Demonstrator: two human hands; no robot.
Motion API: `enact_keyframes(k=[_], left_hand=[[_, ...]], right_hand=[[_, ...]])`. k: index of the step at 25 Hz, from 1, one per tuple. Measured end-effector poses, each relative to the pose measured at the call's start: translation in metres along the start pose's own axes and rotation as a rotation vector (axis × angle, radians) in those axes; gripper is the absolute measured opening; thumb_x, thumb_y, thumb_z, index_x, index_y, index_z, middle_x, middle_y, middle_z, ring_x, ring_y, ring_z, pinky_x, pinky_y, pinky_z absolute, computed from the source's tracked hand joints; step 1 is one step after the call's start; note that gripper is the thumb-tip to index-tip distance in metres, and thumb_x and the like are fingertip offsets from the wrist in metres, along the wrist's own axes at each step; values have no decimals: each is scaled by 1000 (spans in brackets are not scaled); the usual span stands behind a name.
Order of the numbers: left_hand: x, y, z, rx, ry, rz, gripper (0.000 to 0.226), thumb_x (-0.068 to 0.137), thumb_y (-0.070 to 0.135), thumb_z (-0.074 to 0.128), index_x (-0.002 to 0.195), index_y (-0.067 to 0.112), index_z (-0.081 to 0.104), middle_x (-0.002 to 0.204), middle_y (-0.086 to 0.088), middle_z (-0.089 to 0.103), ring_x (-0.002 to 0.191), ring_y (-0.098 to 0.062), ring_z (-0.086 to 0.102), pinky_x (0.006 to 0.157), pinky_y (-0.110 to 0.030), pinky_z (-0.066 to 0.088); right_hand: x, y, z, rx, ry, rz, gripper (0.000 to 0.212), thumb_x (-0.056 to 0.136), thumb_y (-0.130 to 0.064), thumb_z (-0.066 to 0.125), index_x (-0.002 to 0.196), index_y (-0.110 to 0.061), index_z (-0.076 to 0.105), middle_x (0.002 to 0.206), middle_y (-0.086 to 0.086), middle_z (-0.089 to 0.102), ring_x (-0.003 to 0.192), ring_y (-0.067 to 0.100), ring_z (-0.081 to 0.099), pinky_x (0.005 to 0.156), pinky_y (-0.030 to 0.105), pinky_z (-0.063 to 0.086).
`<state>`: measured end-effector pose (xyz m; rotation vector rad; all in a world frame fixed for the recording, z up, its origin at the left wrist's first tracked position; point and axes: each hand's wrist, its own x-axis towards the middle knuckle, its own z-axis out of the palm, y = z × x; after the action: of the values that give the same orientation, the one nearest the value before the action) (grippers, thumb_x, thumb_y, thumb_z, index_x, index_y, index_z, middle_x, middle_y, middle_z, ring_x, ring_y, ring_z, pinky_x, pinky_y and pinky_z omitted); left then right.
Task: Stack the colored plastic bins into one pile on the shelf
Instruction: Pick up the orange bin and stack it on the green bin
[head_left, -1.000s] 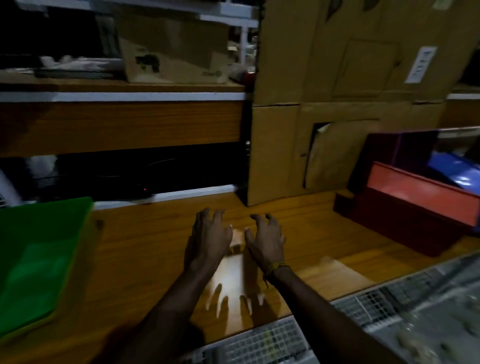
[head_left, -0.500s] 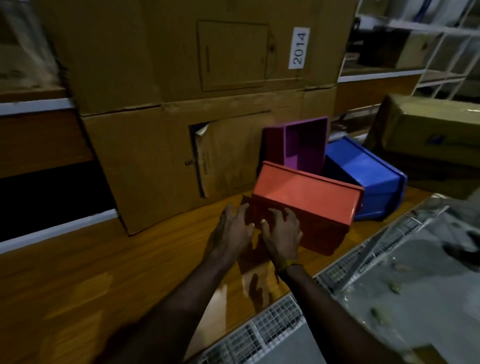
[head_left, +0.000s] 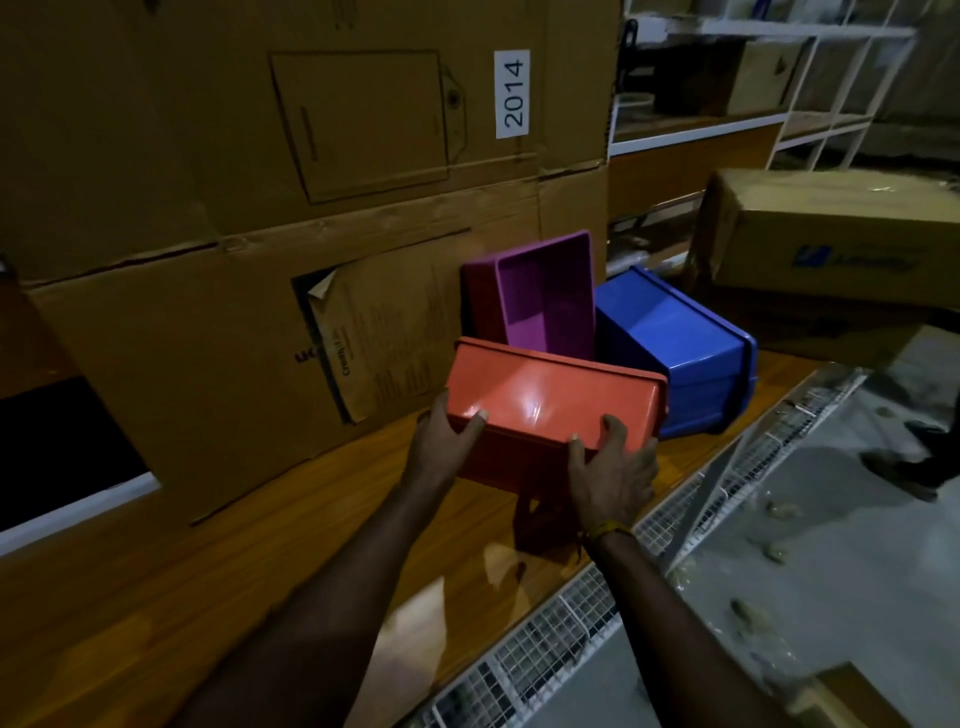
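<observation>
Both hands clasped the orange bin (head_left: 550, 400) by its near corners, the left hand (head_left: 441, 441) curled round the left corner with its thumb on the glossy upturned face and the right hand (head_left: 613, 467) wrapped round the right corner the same way. It was held tipped, one broad side catching the light, low over the wooden shelf (head_left: 208, 571); whether its lower edge touched the boards could not be told. Hard moulded plastic of this kind looked light and stiff but slick, so a hold on the corners or under the rim seemed safer than on the smooth walls. Just behind it a purple bin (head_left: 545, 291) stood tilted with its opening toward the camera, and a blue bin (head_left: 680, 353) lay leaning on its side against it. Large cardboard boxes (head_left: 260, 156), one labelled 2014, backed the shelf, another carton (head_left: 831, 234) sat to the right, and wire mesh (head_left: 545, 649) edged the front.
</observation>
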<state>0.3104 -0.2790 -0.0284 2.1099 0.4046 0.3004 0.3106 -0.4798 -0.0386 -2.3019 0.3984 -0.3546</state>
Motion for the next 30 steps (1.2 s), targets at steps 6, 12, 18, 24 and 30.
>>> enact_keyframes(k=[6,12,18,24,30], left_hand=[[-23,-20,-26,-233,358,-271,46,82,51,65,113,17,67,107,-9,68,92,-31,67,80,-39,56],[-90,-69,-85,-275,619,-350,60,82,55,61,130,23,48,112,3,57,82,-17,59,73,-33,49],[-177,-118,-154,-21,720,-211,62,84,46,63,139,35,38,143,-4,45,118,-28,56,83,-45,56],[-283,-165,-220,116,785,-254,45,87,47,62,130,39,50,145,-7,36,121,-31,50,81,-35,50],[-359,-187,-250,10,808,-122,50,94,59,36,141,45,32,135,4,51,107,-21,62,75,-47,58]], right_hand=[[-31,-16,15,69,-45,-88,57,86,-42,62,138,-29,43,151,24,27,138,43,29,108,58,31],[-95,-48,39,111,-199,-238,56,85,-39,63,138,-30,46,152,23,27,141,43,28,110,58,30],[-191,-79,64,143,-360,-415,43,90,-36,57,132,-39,53,157,21,20,145,41,22,109,60,31],[-298,-105,73,185,-494,-598,40,94,-25,54,133,-33,55,163,20,7,149,46,2,117,57,20],[-407,-130,63,51,-661,-757,63,94,-51,52,149,-27,36,164,21,3,148,49,-8,118,60,15]])
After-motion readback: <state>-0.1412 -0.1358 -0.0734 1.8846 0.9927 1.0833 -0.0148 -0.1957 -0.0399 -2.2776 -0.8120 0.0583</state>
